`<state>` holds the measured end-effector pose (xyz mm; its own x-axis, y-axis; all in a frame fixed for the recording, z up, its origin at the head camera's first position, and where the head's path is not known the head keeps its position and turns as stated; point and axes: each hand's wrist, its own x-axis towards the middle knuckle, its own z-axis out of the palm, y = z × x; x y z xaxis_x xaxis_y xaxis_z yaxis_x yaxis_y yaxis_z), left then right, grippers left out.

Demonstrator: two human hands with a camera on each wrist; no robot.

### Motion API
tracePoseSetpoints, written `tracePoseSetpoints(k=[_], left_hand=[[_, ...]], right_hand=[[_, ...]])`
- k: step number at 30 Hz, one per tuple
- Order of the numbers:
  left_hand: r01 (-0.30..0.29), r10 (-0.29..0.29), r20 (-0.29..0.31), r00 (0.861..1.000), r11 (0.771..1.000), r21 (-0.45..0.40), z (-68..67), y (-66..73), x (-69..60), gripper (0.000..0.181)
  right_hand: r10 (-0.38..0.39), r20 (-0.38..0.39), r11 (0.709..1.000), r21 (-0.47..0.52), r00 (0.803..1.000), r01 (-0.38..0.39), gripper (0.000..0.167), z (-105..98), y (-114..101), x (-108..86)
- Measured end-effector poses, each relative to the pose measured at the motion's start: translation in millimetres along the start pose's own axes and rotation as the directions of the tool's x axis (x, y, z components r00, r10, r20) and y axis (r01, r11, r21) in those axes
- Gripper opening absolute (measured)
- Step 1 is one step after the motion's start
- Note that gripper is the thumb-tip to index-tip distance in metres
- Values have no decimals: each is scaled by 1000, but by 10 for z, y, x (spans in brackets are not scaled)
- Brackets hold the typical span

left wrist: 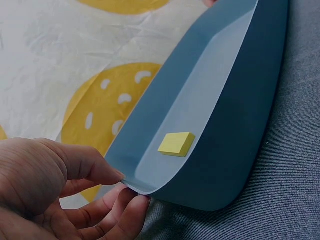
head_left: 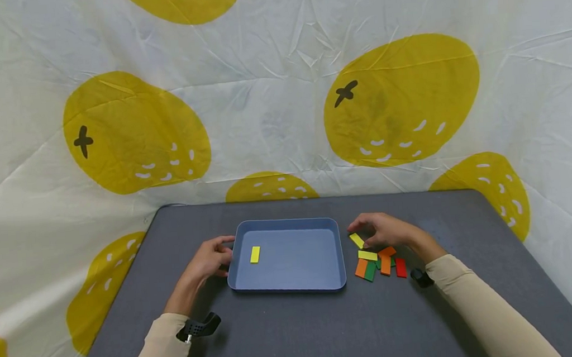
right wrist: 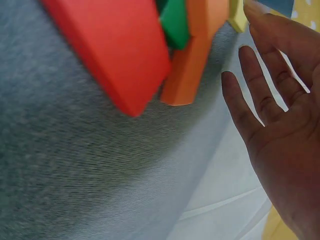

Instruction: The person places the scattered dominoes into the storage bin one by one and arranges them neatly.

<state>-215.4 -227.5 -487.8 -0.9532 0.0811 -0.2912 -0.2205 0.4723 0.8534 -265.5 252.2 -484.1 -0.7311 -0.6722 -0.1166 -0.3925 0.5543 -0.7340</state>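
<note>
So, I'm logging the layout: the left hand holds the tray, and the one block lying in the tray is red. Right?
Not quite: the block in the tray is yellow, not red, as the head view shows. The left hand does hold the tray.

Right wrist view: red block blurred, cut by top edge; green block partly hidden; right hand cut by right edge. Left wrist view: tray cut by top edge. Head view: sleeves cut by bottom edge.
</note>
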Motion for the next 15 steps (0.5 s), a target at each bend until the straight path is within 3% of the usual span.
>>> tracePoseSetpoints(k=[10, 15], left_hand=[[-3, 3, -2, 1000, 1000, 0, 0, 1, 7, 54], [-3, 3, -6, 1000, 1000, 8, -2, 5, 14, 54]], right_hand=[[2, -29, 994, -111, 1000, -5, 43, 43, 56, -20], [-9, -37, 993, -117, 999, 4, 43, 57, 40, -11]])
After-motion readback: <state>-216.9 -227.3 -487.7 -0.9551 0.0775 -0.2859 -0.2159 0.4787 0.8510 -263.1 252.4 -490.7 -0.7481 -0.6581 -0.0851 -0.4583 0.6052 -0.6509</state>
